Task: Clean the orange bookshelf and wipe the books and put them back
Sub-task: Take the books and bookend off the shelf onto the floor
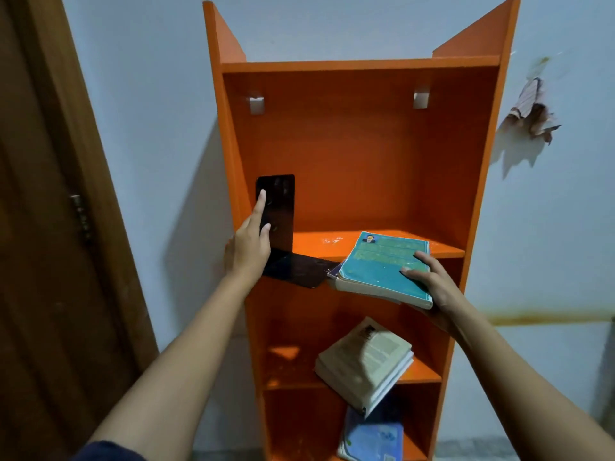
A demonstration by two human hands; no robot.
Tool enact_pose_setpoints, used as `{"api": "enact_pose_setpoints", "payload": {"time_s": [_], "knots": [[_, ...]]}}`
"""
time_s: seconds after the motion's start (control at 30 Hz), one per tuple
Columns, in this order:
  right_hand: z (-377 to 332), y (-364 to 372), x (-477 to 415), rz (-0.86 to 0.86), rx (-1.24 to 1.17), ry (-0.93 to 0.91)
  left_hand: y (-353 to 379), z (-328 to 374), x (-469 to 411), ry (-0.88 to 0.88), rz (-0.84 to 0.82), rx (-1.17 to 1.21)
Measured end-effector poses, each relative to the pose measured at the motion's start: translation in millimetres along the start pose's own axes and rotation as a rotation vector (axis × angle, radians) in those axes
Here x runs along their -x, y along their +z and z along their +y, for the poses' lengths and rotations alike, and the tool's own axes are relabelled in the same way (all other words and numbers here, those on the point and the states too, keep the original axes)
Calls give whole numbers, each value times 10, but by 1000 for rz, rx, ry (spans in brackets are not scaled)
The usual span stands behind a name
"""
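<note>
Orange bookshelf point(349, 144) at centre frame seems mid-restock: right hand point(432, 284) grips a teal book point(382, 264) half on its middle shelf, left hand point(248, 247) presses flat against the bookend point(281, 201), lower books point(364, 361) lie askew.

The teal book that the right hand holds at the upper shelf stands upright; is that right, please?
Not quite: the head view shows the teal book that the right hand holds at the upper shelf lying flat, not upright.

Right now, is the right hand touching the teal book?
Touching. The head view shows the right hand holding the teal book, with its fingers lying on the cover.
</note>
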State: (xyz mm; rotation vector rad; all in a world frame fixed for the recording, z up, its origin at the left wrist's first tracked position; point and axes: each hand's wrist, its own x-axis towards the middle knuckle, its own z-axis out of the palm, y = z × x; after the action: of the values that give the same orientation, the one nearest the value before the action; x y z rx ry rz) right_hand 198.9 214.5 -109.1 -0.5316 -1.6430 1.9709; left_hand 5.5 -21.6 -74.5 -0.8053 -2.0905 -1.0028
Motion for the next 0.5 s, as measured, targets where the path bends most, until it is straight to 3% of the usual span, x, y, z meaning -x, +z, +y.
{"api": "enact_pose_setpoints", "payload": {"time_s": [0.23,0.5], "knots": [[330,223,815,-98,-36,-56,-687,-209,782,55,12,-32],[1384,1012,1006,-375,183,146,-1300,-931,2000,-402,38,41]]}}
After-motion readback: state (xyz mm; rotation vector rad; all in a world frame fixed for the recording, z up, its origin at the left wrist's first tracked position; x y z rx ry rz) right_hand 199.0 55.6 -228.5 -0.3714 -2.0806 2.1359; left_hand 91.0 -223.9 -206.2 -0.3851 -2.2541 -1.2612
